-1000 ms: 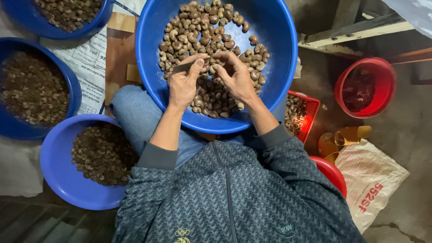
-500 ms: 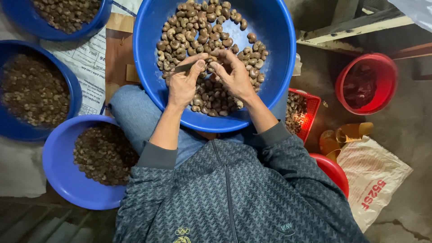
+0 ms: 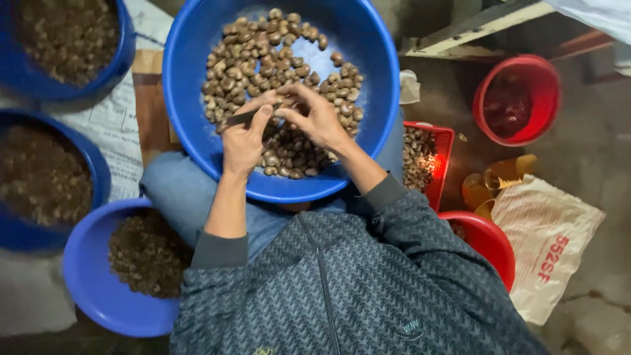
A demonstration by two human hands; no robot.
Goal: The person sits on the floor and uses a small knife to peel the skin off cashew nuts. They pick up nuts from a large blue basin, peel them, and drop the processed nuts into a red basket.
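Observation:
A big blue basin point(image 3: 368, 79) full of brown nuts point(image 3: 263, 52) rests on my lap. Both hands meet over its near half. My left hand point(image 3: 244, 139) grips a small dark knife point(image 3: 238, 119), blade pointing left. My right hand point(image 3: 315, 117) pinches one nut at its fingertips, held against the left hand's fingers. The nut itself is mostly hidden by the fingers.
Three more blue bowls with dark brown bits stand at my left point(image 3: 92, 276), point(image 3: 98, 190), point(image 3: 121, 46). At the right are a red crate of nuts point(image 3: 444, 141), a red bucket point(image 3: 549, 85), a red bowl point(image 3: 490, 240), yellow cups point(image 3: 503, 177) and a white sack point(image 3: 545, 243).
The hands stay together over the basin; the fingers have shifted slightly around the nut. The view has drifted a little.

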